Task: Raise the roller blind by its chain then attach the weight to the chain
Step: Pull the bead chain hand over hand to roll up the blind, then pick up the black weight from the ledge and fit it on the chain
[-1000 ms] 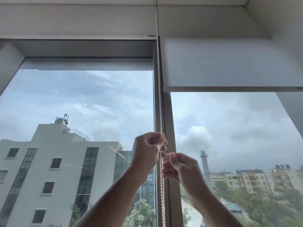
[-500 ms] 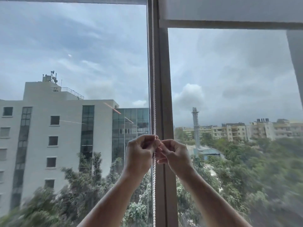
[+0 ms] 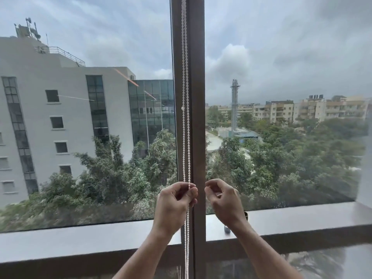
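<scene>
Head cam: L hand (image 3: 174,200) pinches white beaded chain (image 3: 186,117); R hand (image 3: 222,198) curled, apparently empty.

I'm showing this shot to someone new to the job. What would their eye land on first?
Probably the white bead chain hanging down the dark window post in the middle. Low down, the left hand pinches that chain, while the right hand, just beside the post, has its fingers curled apart from it. A grey building fills the left pane.

Window post (image 3: 198,97) and glass (image 3: 281,137) block forward reach; sill (image 3: 80,238) limits room below.
</scene>
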Available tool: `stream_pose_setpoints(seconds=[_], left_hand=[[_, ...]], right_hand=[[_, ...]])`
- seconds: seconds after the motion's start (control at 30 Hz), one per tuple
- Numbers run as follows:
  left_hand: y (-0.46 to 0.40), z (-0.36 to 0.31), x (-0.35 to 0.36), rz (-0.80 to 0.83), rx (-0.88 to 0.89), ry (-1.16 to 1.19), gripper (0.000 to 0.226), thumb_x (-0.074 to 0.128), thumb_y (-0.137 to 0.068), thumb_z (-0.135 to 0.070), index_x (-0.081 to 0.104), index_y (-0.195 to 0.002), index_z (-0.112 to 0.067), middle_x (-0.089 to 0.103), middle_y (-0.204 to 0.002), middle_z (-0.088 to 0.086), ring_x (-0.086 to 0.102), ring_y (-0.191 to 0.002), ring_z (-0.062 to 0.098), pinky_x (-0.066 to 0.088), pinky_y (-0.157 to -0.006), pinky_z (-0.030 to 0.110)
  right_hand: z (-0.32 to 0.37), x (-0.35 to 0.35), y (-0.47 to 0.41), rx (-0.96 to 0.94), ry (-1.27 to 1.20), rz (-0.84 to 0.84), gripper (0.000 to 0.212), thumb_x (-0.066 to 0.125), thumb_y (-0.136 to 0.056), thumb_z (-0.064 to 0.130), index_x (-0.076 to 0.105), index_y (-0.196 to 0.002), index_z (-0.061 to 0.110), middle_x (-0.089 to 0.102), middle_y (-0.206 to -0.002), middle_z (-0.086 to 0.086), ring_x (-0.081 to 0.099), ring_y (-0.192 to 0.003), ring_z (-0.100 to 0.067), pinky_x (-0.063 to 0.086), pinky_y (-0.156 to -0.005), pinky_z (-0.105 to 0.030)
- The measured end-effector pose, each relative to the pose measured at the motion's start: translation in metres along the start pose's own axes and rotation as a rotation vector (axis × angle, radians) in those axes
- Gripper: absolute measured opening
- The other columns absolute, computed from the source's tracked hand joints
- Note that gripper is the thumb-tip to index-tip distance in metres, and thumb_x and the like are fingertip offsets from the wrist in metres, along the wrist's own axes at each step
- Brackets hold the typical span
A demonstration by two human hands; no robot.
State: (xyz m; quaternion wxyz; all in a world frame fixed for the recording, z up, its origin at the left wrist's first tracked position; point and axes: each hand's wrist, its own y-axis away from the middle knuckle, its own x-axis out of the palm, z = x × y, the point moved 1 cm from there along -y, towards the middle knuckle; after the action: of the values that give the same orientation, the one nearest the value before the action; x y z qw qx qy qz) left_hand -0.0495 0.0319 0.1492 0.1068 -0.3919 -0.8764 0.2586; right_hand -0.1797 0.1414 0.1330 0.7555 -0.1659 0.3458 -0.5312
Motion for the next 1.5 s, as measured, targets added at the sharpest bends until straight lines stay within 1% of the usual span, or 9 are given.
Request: stream_pose_setpoints(seconds=[0.17, 0.33, 0.47, 0.63, 0.83, 1.0, 1.2, 1.37, 1.5], left_hand=[[0.032, 0.045, 0.01, 0.031, -0.08, -0.051, 0.017, 0.076, -0.085, -0.014, 0.078, -0.083, -0.031, 0.077, -0.072, 0.003, 0.073, -0.065, 0.017, 0.059, -0.065, 0.026], [0.06, 0.084, 0.013, -0.01, -0.202, -0.024, 0.006, 0.076, -0.077, -0.027, 0.08, -0.082, -0.027, 0.077, -0.072, 0.007, 0.074, -0.068, 0.02, 0.06, -0.07, 0.03], [0.073, 0.106, 0.015, -0.021, -0.252, -0.067, 0.009, 0.078, -0.081, -0.019, 0.08, -0.081, -0.027, 0.077, -0.071, 0.006, 0.073, -0.065, 0.016, 0.058, -0.066, 0.024], [0.089, 0.128, 0.019, -0.006, -0.295, -0.116, 0.014, 0.078, -0.085, -0.016, 0.08, -0.08, -0.029, 0.076, -0.07, 0.005, 0.071, -0.066, 0.017, 0.061, -0.073, 0.039], [0.104, 0.144, 0.024, 0.013, -0.335, -0.159, 0.014, 0.077, -0.086, -0.018, 0.079, -0.079, -0.029, 0.075, -0.069, 0.006, 0.067, -0.067, 0.019, 0.058, -0.079, 0.056], [0.109, 0.15, 0.023, 0.01, -0.333, -0.197, 0.015, 0.077, -0.086, -0.02, 0.078, -0.077, -0.032, 0.074, -0.068, 0.003, 0.066, -0.066, 0.015, 0.058, -0.076, 0.052], [0.114, 0.156, 0.025, -0.01, -0.357, -0.183, 0.016, 0.077, -0.086, -0.02, 0.079, -0.077, -0.032, 0.075, -0.069, 0.003, 0.068, -0.068, 0.016, 0.059, -0.079, 0.053], [0.116, 0.158, 0.03, -0.027, -0.373, -0.151, 0.015, 0.079, -0.084, -0.022, 0.079, -0.077, -0.035, 0.077, -0.073, -0.003, 0.071, -0.071, 0.013, 0.06, -0.081, 0.052], [0.12, 0.159, 0.035, -0.033, -0.388, -0.123, 0.012, 0.08, -0.082, -0.022, 0.08, -0.082, -0.033, 0.078, -0.077, -0.001, 0.074, -0.078, 0.024, 0.059, -0.083, 0.054]], right_hand=[[-0.065, -0.005, 0.028, 0.114, 0.119, -0.043, 0.017, 0.07, -0.091, 0.02, 0.072, -0.107, 0.015, 0.074, -0.098, 0.0, 0.068, -0.091, -0.015, 0.054, -0.083, -0.033], [-0.121, -0.014, 0.045, 0.291, 0.189, -0.147, 0.029, 0.07, -0.088, 0.013, 0.066, -0.117, 0.008, 0.07, -0.109, -0.01, 0.064, -0.098, -0.025, 0.05, -0.089, -0.034], [-0.154, -0.017, 0.042, 0.452, 0.186, -0.145, 0.035, 0.071, -0.087, 0.013, 0.061, -0.118, 0.002, 0.067, -0.11, -0.017, 0.061, -0.105, -0.035, 0.048, -0.095, -0.042], [-0.178, -0.01, 0.034, 0.554, 0.208, -0.096, 0.054, 0.074, -0.087, 0.015, 0.052, -0.132, -0.003, 0.061, -0.124, -0.023, 0.056, -0.117, -0.039, 0.042, -0.103, -0.043], [-0.195, -0.002, 0.022, 0.554, 0.242, -0.035, 0.048, 0.073, -0.088, 0.019, 0.056, -0.128, -0.001, 0.061, -0.127, -0.024, 0.054, -0.12, -0.04, 0.04, -0.103, -0.041], [-0.202, -0.001, 0.022, 0.542, 0.218, -0.091, 0.027, 0.071, -0.088, 0.009, 0.065, -0.113, 0.0, 0.069, -0.113, -0.024, 0.061, -0.109, -0.04, 0.045, -0.092, -0.038], [-0.191, -0.001, 0.038, 0.438, 0.141, -0.122, 0.024, 0.075, -0.086, 0.011, 0.069, -0.108, 0.005, 0.073, -0.105, -0.017, 0.065, -0.102, -0.036, 0.045, -0.089, -0.037], [-0.161, 0.004, 0.065, 0.281, 0.043, -0.101, 0.023, 0.078, -0.085, 0.017, 0.069, -0.106, 0.013, 0.073, -0.097, -0.005, 0.067, -0.092, -0.022, 0.047, -0.082, -0.031], [-0.139, 0.011, 0.093, 0.164, -0.03, -0.019, 0.025, 0.078, -0.085, 0.016, 0.068, -0.108, 0.017, 0.068, -0.095, 0.0, 0.066, -0.085, -0.015, 0.05, -0.078, -0.023]])
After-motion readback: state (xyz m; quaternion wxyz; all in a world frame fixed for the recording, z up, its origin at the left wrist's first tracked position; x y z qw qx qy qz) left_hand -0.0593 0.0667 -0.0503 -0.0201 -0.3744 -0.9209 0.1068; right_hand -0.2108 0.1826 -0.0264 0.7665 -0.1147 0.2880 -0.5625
